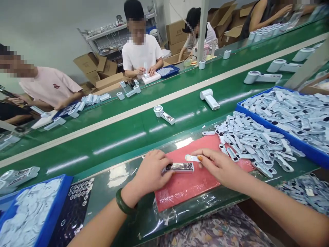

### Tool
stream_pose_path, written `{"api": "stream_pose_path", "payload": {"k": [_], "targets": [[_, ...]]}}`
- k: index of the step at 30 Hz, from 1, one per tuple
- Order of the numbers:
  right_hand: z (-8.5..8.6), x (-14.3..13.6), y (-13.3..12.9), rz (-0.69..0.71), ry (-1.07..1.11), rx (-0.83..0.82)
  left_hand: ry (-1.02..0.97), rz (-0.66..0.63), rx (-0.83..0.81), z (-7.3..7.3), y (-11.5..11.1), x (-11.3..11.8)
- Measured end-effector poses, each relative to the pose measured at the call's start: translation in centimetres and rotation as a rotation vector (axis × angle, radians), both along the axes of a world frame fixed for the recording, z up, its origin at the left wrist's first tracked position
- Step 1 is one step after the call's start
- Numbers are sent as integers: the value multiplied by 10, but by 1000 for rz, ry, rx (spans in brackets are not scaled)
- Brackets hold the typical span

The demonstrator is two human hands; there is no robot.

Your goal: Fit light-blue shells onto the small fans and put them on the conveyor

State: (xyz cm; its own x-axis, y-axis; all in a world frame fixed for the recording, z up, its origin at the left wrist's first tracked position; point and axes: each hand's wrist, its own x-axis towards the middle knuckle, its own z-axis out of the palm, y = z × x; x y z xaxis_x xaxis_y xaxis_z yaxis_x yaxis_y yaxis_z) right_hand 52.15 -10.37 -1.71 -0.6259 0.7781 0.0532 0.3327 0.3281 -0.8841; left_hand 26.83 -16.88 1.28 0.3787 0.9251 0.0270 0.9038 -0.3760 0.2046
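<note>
My left hand (154, 169), with a dark green bangle at the wrist, is closed around one end of a light-blue device (180, 167) whose open side shows dark inner parts. The device lies over a red mat (190, 181). Just right of it, my right hand (216, 164) pinches the narrow end of a small light-blue cover piece (192, 157) with a round window at its far end. The cover piece is held above the mat, apart from the device. Many similar cover pieces (246, 137) are heaped beyond my right hand.
Blue trays of light-blue parts stand at the right (293, 137) and left (43, 219). A dark sheet with round rings (74, 202) lies beside the left tray. Devices rest on the green conveyor (123, 137). Several people sit across it.
</note>
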Motion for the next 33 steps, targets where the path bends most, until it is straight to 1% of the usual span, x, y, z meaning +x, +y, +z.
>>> {"api": "stream_pose_path", "payload": {"k": [2,5,8,12,13,15,18,20,23,25,27,29,33], "targets": [[0,-3,-3,3,-18,-24,10,55,51,-6,-5,-2],[0,-14,-5,25,-45,39,-92,81,23,-15,-15,-9],[-1,-33,-7,68,-94,179,-211,91,57,-22,-20,-11],[-1,-55,-13,104,-232,449,-344,60,156,-28,-19,-7],[-1,-58,-14,106,-267,496,-368,54,166,-29,-18,-6],[1,-60,-16,112,-308,535,-407,47,170,-31,-18,-5],[0,-58,-14,110,-281,473,-447,59,169,-32,-18,-4],[-7,-56,-9,106,-207,351,-461,85,158,-32,-18,-3],[-24,-53,0,128,-16,112,-469,111,118,-30,-16,-3],[-33,-51,2,156,70,14,-461,100,125,-29,-17,-3],[-36,-47,0,173,59,-13,-435,77,161,-28,-22,-1],[-35,-42,-6,183,-4,-1,-402,72,191,-28,-31,3],[-29,-37,-20,256,-96,74,-319,152,194,-28,-51,18]]}}
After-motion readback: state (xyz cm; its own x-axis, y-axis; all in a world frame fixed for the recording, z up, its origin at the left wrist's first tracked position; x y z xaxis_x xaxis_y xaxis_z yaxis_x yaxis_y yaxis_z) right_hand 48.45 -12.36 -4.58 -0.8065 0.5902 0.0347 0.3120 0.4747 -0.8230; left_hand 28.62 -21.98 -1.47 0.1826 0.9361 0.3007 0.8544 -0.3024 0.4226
